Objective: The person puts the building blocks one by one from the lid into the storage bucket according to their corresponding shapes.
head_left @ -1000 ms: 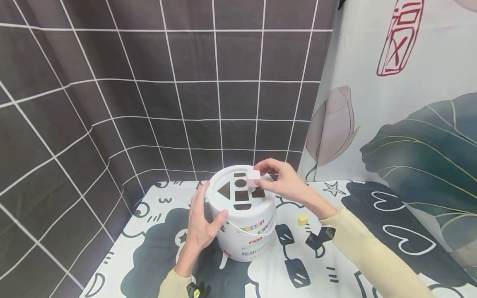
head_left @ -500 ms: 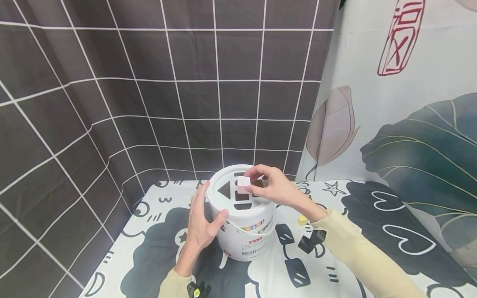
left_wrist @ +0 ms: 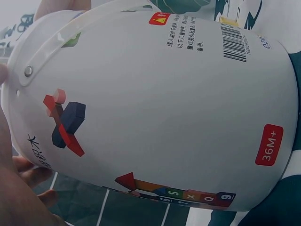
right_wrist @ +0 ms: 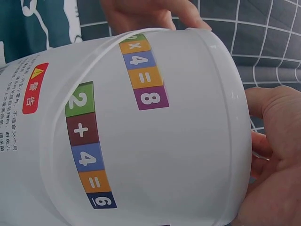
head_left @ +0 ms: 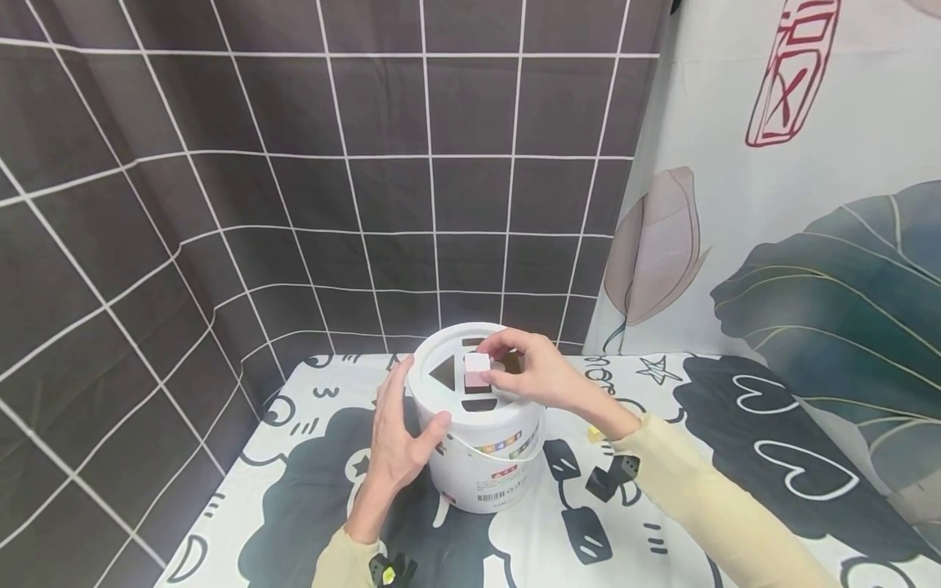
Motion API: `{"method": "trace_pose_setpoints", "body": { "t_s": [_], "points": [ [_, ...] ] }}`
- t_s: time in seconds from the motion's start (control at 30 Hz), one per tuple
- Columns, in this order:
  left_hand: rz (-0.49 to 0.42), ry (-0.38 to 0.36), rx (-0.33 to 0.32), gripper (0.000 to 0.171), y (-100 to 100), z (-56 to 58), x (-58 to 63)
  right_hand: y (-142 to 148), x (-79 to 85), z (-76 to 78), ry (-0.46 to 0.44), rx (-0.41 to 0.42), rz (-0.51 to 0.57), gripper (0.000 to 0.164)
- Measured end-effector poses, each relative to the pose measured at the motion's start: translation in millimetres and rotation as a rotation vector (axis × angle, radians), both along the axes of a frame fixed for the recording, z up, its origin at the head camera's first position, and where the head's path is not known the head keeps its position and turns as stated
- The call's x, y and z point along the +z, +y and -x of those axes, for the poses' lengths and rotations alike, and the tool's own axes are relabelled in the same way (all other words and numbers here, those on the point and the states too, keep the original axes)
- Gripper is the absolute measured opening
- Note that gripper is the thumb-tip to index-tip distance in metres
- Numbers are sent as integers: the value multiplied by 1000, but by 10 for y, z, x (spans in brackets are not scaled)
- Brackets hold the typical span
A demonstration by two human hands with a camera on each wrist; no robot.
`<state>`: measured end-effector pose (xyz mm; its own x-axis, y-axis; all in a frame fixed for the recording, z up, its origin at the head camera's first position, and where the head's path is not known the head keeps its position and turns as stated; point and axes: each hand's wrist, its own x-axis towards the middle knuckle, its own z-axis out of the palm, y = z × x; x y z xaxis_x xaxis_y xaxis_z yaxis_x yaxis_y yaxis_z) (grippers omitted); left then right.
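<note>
A white lidded bucket (head_left: 485, 465) with shape cut-outs in its lid stands upright in the head view. Against its left side rests my left hand (head_left: 400, 429), fingers fairly straight along the rim and thumb at the front. My right hand (head_left: 540, 367) pinches a pale pink cube-like block (head_left: 476, 367) between thumb and fingers, over the rectangular middle hole of the lid. The block's underside is hidden, so I cannot tell whether it enters the hole. In the right wrist view the bucket wall (right_wrist: 188, 141) covers the block; the left wrist view shows bucket wall (left_wrist: 155, 103) and left fingertips (left_wrist: 35, 176).
A small yellow block (head_left: 595, 434) lies on the patterned cloth (head_left: 625, 523) right of the bucket, partly behind my right forearm. The bucket's thin handle (head_left: 507, 463) hangs down in front. A dark gridded curtain (head_left: 382, 196) rises behind.
My right hand has moved the pink block leftward from the lid's right part to the middle, then slightly lower. My left hand has stayed on the bucket.
</note>
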<state>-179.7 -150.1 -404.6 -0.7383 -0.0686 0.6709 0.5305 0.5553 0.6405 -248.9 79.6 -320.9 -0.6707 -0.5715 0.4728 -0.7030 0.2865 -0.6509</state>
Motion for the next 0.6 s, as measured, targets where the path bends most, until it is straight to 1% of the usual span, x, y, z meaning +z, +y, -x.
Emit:
{"method": "trace_pose_setpoints", "body": {
  "t_s": [0.2, 0.33, 0.6],
  "points": [
    [0, -7, 0, 83, 4, -3, -9, -2, -4, -20, -3, 14, -11, 30],
    [0, -11, 1, 85, 8, -4, -18, -1, -12, -22, 10, 19, -14, 29],
    [3, 2, 2, 85, 14, 0, -15, 17, -22, -31, 33, 18, -19, 30]
  ]
}}
